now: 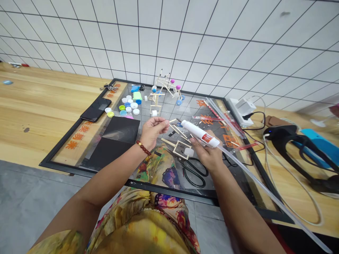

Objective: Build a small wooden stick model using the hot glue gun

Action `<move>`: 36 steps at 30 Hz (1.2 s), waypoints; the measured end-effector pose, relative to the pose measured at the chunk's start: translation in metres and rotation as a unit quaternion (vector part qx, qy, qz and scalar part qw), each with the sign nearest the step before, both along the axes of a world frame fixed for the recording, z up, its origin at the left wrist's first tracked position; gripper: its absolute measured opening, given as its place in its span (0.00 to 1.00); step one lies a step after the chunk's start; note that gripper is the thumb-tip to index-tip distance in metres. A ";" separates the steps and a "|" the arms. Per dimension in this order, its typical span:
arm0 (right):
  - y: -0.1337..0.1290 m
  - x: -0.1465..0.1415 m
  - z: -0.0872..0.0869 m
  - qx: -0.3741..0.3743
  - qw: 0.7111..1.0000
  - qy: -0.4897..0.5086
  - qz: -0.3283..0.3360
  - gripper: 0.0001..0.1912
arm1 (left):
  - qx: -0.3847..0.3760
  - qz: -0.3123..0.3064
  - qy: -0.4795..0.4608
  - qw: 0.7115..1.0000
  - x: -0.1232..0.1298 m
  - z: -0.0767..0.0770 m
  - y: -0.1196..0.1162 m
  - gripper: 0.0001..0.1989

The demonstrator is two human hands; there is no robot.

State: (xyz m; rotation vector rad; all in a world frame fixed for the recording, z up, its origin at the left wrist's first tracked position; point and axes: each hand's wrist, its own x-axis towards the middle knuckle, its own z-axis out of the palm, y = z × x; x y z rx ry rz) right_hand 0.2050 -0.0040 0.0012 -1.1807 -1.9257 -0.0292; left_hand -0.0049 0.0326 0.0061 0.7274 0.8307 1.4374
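Well, framed glass [192, 104] lies on wood [47, 106] beneath both hands [153, 132] [210, 151], near tiles [127, 35].

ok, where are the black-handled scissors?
Head view, right of centre: the scissors lie on the glass panel, below left of the right hand, in front of the pale wooden stick frame.
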 end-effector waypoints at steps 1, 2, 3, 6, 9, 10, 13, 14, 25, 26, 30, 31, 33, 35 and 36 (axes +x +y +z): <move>0.000 0.000 0.000 0.003 1.000 -0.006 0.004 0.12 | -0.001 0.001 -0.001 1.000 0.000 0.000 0.000 0.19; 0.000 0.000 0.000 0.004 1.000 -0.010 0.007 0.13 | -0.001 0.003 -0.003 1.000 0.000 0.000 0.000 0.19; 0.000 0.000 0.000 0.002 1.000 -0.011 0.008 0.13 | -0.002 0.004 -0.004 1.000 0.000 0.000 0.000 0.19; 0.000 0.002 0.000 -0.017 1.000 0.011 -0.005 0.12 | -0.006 0.006 -0.004 1.000 0.000 0.001 0.000 0.20; 0.000 0.002 0.000 -0.025 0.999 0.025 -0.015 0.12 | -0.008 0.010 -0.005 1.000 0.000 0.002 0.000 0.20; 0.000 0.002 0.000 -0.023 0.999 0.024 -0.013 0.12 | -0.008 0.012 -0.006 1.000 0.000 0.003 0.000 0.20; 0.000 0.001 0.001 -0.011 1.000 0.009 0.000 0.13 | -0.006 0.018 -0.004 1.000 0.000 0.003 0.000 0.20; 0.000 0.000 0.001 -0.007 1.000 0.004 0.000 0.13 | -0.005 0.018 -0.002 1.000 -0.001 0.003 0.000 0.20; -0.002 -0.002 -0.001 -0.001 1.000 -0.016 -0.018 0.13 | -0.001 0.025 0.005 1.000 0.000 0.001 0.000 0.20; -0.001 -0.002 -0.001 0.000 1.000 -0.017 -0.023 0.13 | -0.001 0.026 0.007 1.000 0.000 0.001 0.000 0.20; 0.000 0.000 -0.001 -0.014 0.999 0.008 -0.036 0.13 | 0.009 0.041 0.007 0.999 0.000 0.002 0.001 0.20; -0.001 0.000 -0.002 -0.017 0.999 0.011 -0.034 0.13 | 0.013 0.048 0.006 0.999 0.000 0.002 0.001 0.20; -0.002 -0.001 -0.002 -0.016 0.999 0.003 -0.028 0.13 | 0.021 0.058 0.005 0.998 0.001 0.002 0.002 0.20; -0.002 -0.002 -0.002 -0.015 1.000 -0.010 -0.022 0.13 | 0.028 0.063 0.004 0.998 0.001 0.002 0.002 0.20; -0.002 -0.002 -0.002 -0.016 1.000 -0.013 -0.022 0.13 | 0.031 0.063 0.004 0.998 0.001 0.001 0.002 0.20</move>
